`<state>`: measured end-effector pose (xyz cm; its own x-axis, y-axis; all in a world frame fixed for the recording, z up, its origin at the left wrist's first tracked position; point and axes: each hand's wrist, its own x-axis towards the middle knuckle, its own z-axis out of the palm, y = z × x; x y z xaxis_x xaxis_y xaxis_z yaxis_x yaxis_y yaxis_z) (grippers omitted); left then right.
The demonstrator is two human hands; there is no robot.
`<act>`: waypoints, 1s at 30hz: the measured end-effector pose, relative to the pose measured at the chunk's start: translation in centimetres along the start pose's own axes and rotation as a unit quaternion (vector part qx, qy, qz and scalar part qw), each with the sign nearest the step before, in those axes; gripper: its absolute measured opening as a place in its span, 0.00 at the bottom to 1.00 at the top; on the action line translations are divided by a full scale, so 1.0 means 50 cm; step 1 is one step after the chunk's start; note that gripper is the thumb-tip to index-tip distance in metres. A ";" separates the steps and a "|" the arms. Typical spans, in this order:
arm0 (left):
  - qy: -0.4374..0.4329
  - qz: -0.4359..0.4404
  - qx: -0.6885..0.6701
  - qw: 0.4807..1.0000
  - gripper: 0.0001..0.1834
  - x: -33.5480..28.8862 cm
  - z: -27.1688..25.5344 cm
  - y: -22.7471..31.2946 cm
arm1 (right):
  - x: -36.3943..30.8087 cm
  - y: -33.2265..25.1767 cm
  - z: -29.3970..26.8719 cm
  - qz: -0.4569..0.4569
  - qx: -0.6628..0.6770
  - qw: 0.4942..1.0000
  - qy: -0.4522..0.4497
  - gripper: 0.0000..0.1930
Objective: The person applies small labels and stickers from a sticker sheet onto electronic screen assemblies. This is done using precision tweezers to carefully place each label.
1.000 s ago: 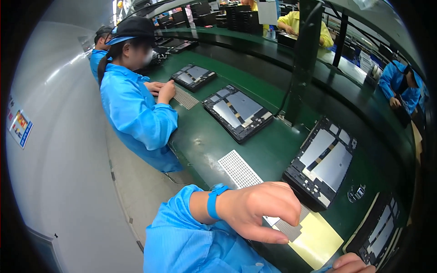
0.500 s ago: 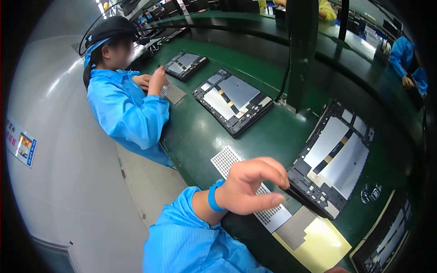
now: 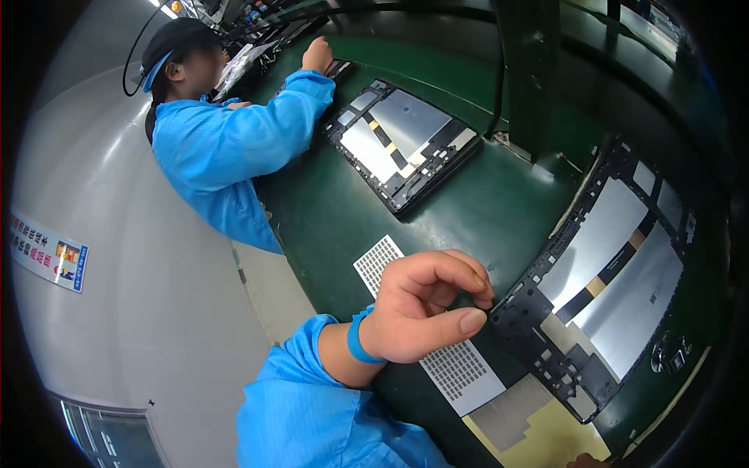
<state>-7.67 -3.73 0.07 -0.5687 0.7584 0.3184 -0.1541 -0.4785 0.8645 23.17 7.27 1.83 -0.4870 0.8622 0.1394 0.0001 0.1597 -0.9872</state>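
Note:
My left hand (image 3: 429, 308) has its fingers curled and its thumb close to them, with the fingertips at the near left corner of an opened tablet housing (image 3: 558, 269). The housing is dark, with two silvery plates and a black-and-tan flat cable, and looks tilted. Exactly how the fingertips grip its edge is hidden. Beneath my left hand lies a white sheet with a grid of small dark cells (image 3: 464, 374). Only a dark sliver of my right hand (image 3: 587, 462) shows at the bottom edge, below the housing; its fingers are out of sight.
A similar tablet housing (image 3: 402, 183) lies farther back on the green bench (image 3: 343, 253). A grey sheet (image 3: 515, 409) rests on yellow paper (image 3: 562, 425) nearby. A co-worker (image 3: 250, 144) in blue stands at the left. A dark post (image 3: 530, 78) rises behind. Small shiny parts (image 3: 669, 352) lie at right.
The near housing appears larger and more tilted, its near corner farther over the yellow paper. My left thumb and fingers have drawn closer together. The co-worker's arm has reached farther back. The view has shifted.

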 end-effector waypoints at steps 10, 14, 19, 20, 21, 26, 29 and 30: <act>0.005 -0.009 -0.006 1.000 0.17 -0.007 -0.014 -0.001 | 0.062 0.066 -0.005 -0.020 0.017 0.995 -0.091 0.12; 0.003 -0.028 -0.001 1.000 0.18 -0.008 0.006 -0.008 | 0.133 0.195 -0.064 -0.554 0.309 0.654 -0.413 0.14; 0.001 -0.045 -0.026 0.999 0.17 -0.003 0.004 -0.010 | 0.088 0.114 -0.062 -0.530 0.260 0.660 -0.464 0.16; -0.002 -0.021 -0.014 1.000 0.17 -0.008 -0.023 -0.012 | 0.045 0.043 -0.013 -0.279 0.124 0.896 -0.323 0.11; 0.031 -0.011 0.001 0.999 0.18 -0.016 -0.029 -0.009 | -0.004 -0.023 0.000 0.019 -0.061 0.992 -0.105 0.08; 0.090 0.160 0.233 0.955 0.29 -0.033 0.013 0.015 | -0.031 0.045 -0.017 -0.056 -0.017 0.998 -0.001 0.11; -0.084 0.255 0.264 0.926 0.32 -0.046 0.010 0.021 | 0.008 0.029 0.007 0.038 0.116 0.992 0.040 0.09; -0.135 0.266 0.287 0.910 0.31 -0.051 0.014 0.039 | 0.008 0.020 0.013 0.082 0.151 0.984 0.037 0.11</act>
<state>-5.95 -6.28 1.19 -0.2080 0.6061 0.7677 0.5767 -0.5580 0.5967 22.40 7.48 0.86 -0.4365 0.8992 -0.0298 -0.1924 -0.1256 -0.9732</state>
